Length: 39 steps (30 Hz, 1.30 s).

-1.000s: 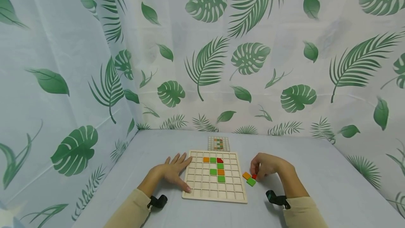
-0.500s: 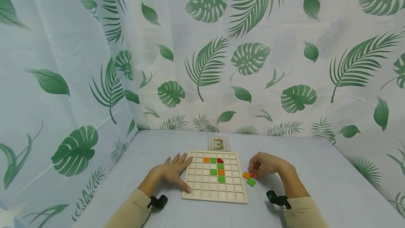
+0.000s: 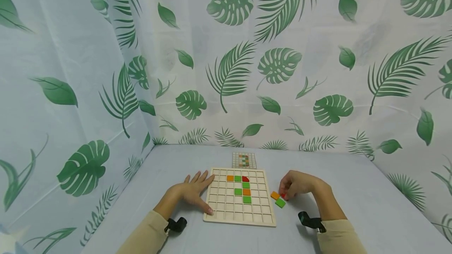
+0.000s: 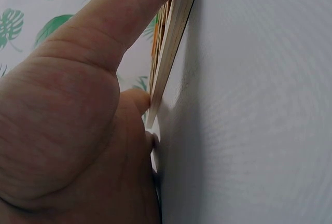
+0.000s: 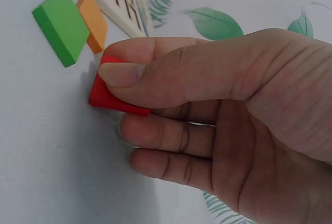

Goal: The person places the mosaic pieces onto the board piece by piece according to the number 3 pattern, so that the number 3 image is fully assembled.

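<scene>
A wooden grid board lies flat on the table, with several green, orange and red tiles set in its squares. My left hand is spread at the board's left side, thumb on the near left corner and fingertips on the edge; the left wrist view shows the thumb against the rim. Right of the board, my right hand pinches a red tile between thumb and fingers, close over the table. Beside it lie a loose orange tile and a loose green tile.
Behind the board lies a small pattern card showing a grid with coloured squares. A white cloth with green leaves hangs at the back and sides of the table. Each wrist carries a black camera strap.
The right hand shifts slightly left towards the orange tile, then back a little to the right, with the red tile at its fingertips. My left hand and the board stay still.
</scene>
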{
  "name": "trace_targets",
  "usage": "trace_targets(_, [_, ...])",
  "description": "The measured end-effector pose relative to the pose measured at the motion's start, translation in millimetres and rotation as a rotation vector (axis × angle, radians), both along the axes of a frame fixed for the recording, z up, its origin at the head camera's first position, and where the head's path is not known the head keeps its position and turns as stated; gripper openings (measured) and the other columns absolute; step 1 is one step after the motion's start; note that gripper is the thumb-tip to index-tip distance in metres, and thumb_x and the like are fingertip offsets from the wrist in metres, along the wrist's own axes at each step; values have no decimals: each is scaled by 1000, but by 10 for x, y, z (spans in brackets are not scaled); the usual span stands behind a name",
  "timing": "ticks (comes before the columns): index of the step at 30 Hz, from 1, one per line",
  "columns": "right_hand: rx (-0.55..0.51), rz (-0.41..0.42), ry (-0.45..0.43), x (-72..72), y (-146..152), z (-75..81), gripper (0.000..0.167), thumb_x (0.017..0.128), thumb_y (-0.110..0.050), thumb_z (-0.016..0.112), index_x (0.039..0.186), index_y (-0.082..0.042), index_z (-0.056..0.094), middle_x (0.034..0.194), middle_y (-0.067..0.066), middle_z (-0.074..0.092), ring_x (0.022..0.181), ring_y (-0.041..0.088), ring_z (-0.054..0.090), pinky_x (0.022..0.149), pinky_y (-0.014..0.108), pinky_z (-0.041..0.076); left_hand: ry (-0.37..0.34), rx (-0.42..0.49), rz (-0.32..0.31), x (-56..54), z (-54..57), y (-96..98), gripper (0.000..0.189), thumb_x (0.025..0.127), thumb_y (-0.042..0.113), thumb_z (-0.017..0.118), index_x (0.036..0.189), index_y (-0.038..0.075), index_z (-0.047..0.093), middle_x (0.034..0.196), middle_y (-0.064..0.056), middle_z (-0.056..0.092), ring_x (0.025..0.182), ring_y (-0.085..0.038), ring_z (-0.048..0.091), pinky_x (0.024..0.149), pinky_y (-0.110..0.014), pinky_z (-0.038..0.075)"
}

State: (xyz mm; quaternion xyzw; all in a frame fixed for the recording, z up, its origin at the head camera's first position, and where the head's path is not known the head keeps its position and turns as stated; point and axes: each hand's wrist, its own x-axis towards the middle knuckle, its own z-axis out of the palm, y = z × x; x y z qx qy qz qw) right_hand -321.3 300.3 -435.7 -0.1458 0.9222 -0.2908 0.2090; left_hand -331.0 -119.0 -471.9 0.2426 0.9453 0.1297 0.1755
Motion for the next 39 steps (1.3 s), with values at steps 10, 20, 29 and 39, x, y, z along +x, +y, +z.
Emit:
trace_targets(10, [-31, -7, 23, 8, -8, 49, 18, 84, 7, 71, 91, -8, 79, 75, 0, 65, 70, 17, 56, 64, 32, 45, -4, -3, -7, -8, 0, -13, 133, 68, 79, 80, 169, 24, 13, 177, -10, 1, 164, -36, -3, 127, -68, 1])
trace_targets(20, [-110, 35, 157, -56, -87, 154, 24, 90, 2, 65, 109, -4, 78, 83, 6, 67, 81, 20, 58, 71, 35, 48, -1, -8, -8, -19, -18, -13, 133, 68, 79, 80, 169, 25, 12, 177, -9, 1, 164, -36, -3, 127, -68, 1])
trace_targets(29, [-177, 38, 269, -71, -208, 183, 14, 97, -7, 67, 110, -3, 73, 84, 10, 66, 81, 21, 62, 77, 45, 57, -1, -11, -9, -21, -23, -15, 133, 68, 79, 80, 169, 25, 12, 177, -9, 1, 164, -36, -3, 127, -68, 1])
trace_targets(39, [-249, 44, 305, -74, -381, 159, 3, 98, -2, 66, 100, -3, 64, 89, 8, 68, 78, 23, 65, 72, 43, 57, -12, -1, -5, -14, -8, -12, 133, 68, 78, 81, 169, 25, 13, 177, -9, 1, 164, -35, -3, 127, -67, 0])
